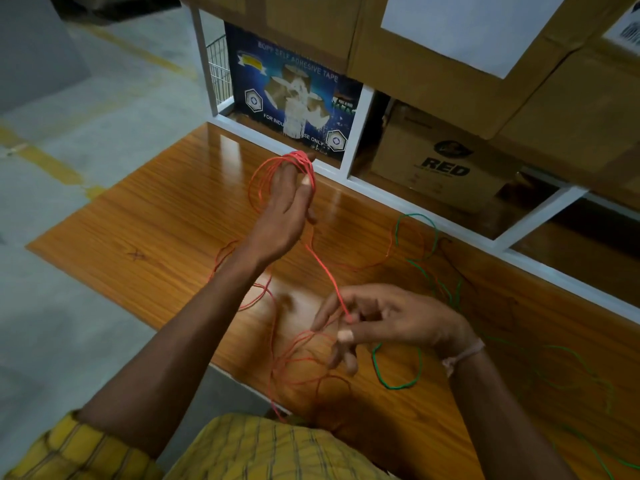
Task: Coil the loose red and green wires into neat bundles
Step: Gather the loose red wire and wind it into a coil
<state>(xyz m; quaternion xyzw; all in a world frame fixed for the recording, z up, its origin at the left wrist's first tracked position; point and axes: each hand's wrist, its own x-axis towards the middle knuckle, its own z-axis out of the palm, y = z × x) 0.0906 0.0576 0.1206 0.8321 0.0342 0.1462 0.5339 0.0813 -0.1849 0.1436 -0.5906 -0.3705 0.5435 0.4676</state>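
Observation:
My left hand (pixel 284 209) is raised over the wooden table (pixel 166 216), fingers pointing away, with several loops of red wire (pixel 258 181) wound around them. One strand of that red wire runs down and right to my right hand (pixel 384 323), which pinches it between thumb and forefinger. More loose red wire (pixel 301 362) lies tangled on the table under my right hand and trails off the front edge. The green wire (pixel 394 382) lies loose on the table to the right, looping toward the back and the right edge.
A white shelf frame (pixel 360 181) borders the table's far side, holding a blue adhesive-tape box (pixel 291 88) and cardboard boxes (pixel 446 161). A concrete floor (pixel 86 109) with yellow lines lies to the left. My yellow checked shirt fills the bottom of the view.

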